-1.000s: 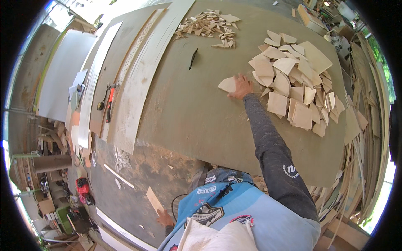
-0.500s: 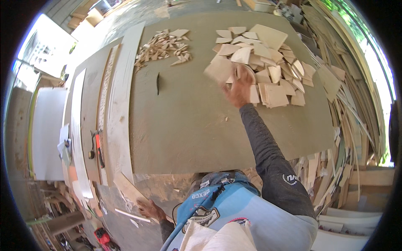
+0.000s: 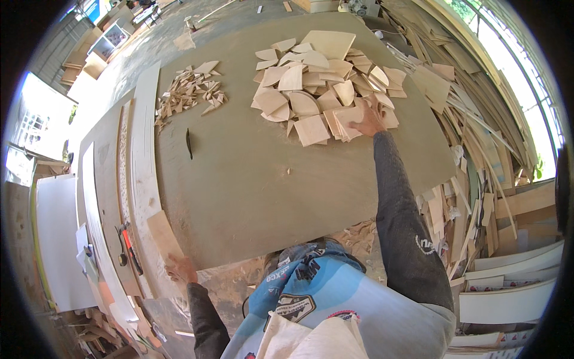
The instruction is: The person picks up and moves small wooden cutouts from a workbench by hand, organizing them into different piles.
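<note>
My left hand [image 3: 181, 269], low at the left, is closed on one end of a flat rectangular wooden piece [image 3: 164, 233]. That piece lies over the near part of the long pale boards; some of my fingers are hidden. My right hand [image 3: 369, 118] rests at the near right edge of a heap of thin plywood offcuts [image 3: 305, 107]. Its fingers are spread and touch the offcuts, thumb beside a small stack of squarish pieces [image 3: 348, 121]. Many offcuts have one curved edge, and one large panel [image 3: 329, 45] lies at the back of the heap.
A pile of small wooden slivers [image 3: 188, 90] and a thin dark strip [image 3: 189, 143] lie on the brown-grey tabletop [image 3: 269, 191]. Left are long boards [image 3: 140, 131], a red-and-black tool [image 3: 130, 251] and a tape measure [image 3: 123, 259]. Stacked timber [image 3: 478, 107] lines the right side.
My right hand has left a piece on the heap's left side and moved right to its near edge. My left hand has risen forward with the wooden piece. The view has shifted.
</note>
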